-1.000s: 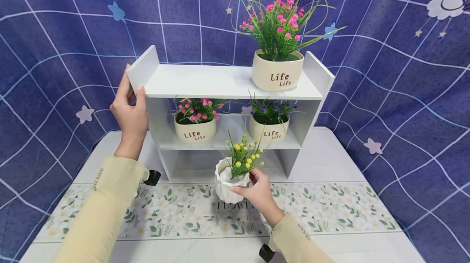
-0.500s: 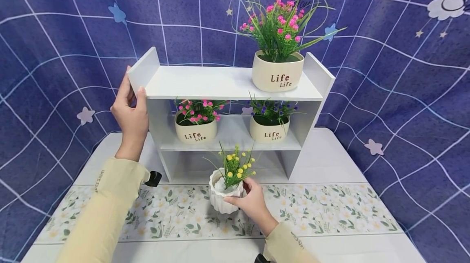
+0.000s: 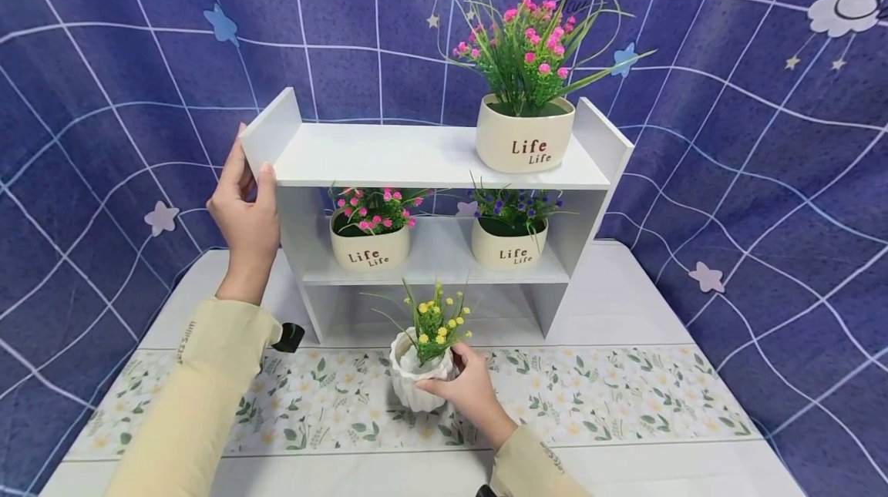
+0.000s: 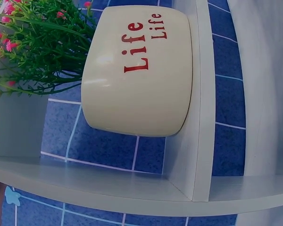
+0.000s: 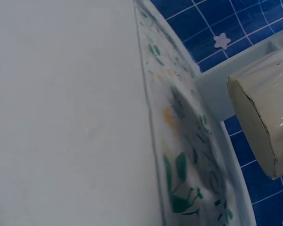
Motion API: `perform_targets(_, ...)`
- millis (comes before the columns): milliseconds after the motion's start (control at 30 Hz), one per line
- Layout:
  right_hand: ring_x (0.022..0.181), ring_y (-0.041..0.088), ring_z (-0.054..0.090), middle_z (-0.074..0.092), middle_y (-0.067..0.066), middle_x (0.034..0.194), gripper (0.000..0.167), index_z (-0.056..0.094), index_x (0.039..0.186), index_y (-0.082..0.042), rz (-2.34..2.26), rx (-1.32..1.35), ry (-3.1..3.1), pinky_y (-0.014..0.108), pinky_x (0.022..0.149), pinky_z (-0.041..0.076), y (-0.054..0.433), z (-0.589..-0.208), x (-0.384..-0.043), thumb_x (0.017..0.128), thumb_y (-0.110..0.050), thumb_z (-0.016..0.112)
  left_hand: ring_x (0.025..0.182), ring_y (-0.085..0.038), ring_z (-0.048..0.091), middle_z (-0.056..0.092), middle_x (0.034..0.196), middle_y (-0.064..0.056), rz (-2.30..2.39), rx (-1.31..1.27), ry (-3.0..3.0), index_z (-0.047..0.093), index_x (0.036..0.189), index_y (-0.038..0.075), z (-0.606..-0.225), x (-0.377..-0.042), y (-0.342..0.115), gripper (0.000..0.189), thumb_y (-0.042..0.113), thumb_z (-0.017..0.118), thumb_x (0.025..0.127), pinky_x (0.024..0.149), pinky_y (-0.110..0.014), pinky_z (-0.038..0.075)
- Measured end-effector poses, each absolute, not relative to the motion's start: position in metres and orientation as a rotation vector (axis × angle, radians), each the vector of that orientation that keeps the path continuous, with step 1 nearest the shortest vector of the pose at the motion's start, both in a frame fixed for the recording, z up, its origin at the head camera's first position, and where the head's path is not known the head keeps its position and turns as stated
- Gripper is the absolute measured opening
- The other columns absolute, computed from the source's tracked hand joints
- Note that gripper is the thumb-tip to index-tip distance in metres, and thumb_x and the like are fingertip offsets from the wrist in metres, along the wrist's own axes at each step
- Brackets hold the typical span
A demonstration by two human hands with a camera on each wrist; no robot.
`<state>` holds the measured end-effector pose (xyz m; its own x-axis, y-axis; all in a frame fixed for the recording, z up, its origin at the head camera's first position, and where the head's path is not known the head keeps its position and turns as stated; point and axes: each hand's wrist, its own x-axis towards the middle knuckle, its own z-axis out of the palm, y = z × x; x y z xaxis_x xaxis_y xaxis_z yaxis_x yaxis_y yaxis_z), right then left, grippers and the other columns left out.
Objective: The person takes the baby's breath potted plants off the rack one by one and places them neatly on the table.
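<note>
My left hand (image 3: 247,212) grips the upper left side panel of a white shelf (image 3: 381,152), thumb in front and fingers behind. My right hand (image 3: 477,391) holds a white fluted flowerpot (image 3: 416,391) by its right rim. Yellow artificial flowers (image 3: 438,324) with green blades stand in this pot, leaning right. The right wrist view shows the underside of the flowerpot (image 5: 254,127) apart from the tabletop. On the middle shelf stand a cream "Life" pot with pink flowers (image 3: 371,248) and another cream pot with purple-blue flowers (image 3: 509,248).
A larger cream pot with pink flowers (image 3: 525,139) stands at the right of the top shelf. A floral runner (image 3: 597,397) lies across the white table (image 3: 333,474). Blue gridded curtain fabric (image 3: 749,173) hangs behind and at both sides.
My right hand has carried the white flowerpot left and toward me, away from the shelf's front. My left hand stays on the shelf's side panel.
</note>
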<state>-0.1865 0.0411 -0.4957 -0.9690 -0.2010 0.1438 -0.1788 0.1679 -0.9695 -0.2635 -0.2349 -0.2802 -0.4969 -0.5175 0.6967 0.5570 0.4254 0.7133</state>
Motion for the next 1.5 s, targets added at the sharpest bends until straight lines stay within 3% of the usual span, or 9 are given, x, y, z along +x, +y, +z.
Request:
perform_targets(367,0.109,0.023,0.061,0.063,0.016,0.121,0.067,0.055,0.130,-0.002,-1.949,-0.404,2.272,0.018,0.088,0.053,0.040,-0.516,-0.191,0.072,-0.019,0.086,0.119,-0.010,0.061,0.061,0.135,-0.001,-1.264,-0.013,-1.674,0.052,0.140,0.022,-0.281,-0.264,-0.237,0.049,0.005,0.055,0.094,0.097,-0.019,0.051)
perform_targets(733,0.130,0.034,0.050,0.052,0.018,0.140,0.083,0.043,0.144,-0.003,-1.896,-0.413,2.270,0.037,0.105,0.048,0.042,-0.524,-0.199,0.075,-0.024,0.084,0.118,-0.009,0.061,0.060,0.136,-0.001,-1.294,-0.025,-1.654,0.053,0.139,0.022,-0.281,-0.265,-0.238,0.049,0.004,0.055,0.093,0.098,-0.020,0.051)
perform_targets(900,0.122,0.031,0.056,0.058,0.013,0.131,0.075,0.050,0.138,-0.009,-1.882,-0.420,2.264,0.031,0.097,0.053,0.045,-0.525,-0.198,0.074,-0.027,0.084,0.118,-0.009,0.061,0.060,0.135,-0.001,-1.294,-0.026,-1.656,0.053,0.139,0.022,-0.282,-0.266,-0.238,0.049,0.005,0.056,0.093,0.098,-0.019,0.051)
perform_targets(1167,0.118,0.028,0.058,0.061,0.012,0.127,0.071,0.054,0.133,-0.009,-1.833,-0.427,2.326,0.033,0.094,0.054,0.046,-0.522,-0.195,0.073,-0.032,0.085,0.118,-0.009,0.061,0.061,0.135,-0.002,-1.293,-0.023,-1.660,0.053,0.139,0.021,-0.281,-0.264,-0.235,0.049,0.004,0.055,0.093,0.098,-0.019,0.051)
perform_targets(1367,0.085,0.009,0.055,0.063,0.006,0.100,0.053,0.061,0.112,-0.007,-1.783,-0.390,2.389,0.022,0.071,0.051,0.047,-0.518,-0.192,0.071,-0.028,0.087,0.118,-0.009,0.061,0.061,0.135,-0.002,-1.295,-0.024,-1.660,0.053,0.139,0.020,-0.278,-0.260,-0.232,0.049,0.003,0.055,0.093,0.099,-0.020,0.051)
perform_targets(1500,0.071,0.007,0.046,0.055,0.001,0.084,0.048,0.060,0.104,-0.005,-1.749,-0.374,2.399,0.022,0.059,0.043,0.048,-0.518,-0.191,0.070,-0.025,0.087,0.119,-0.010,0.061,0.061,0.135,-0.004,-1.295,-0.031,-1.655,0.053,0.140,0.017,-0.274,-0.255,-0.229,0.049,0.002,0.054,0.092,0.100,-0.021,0.050)
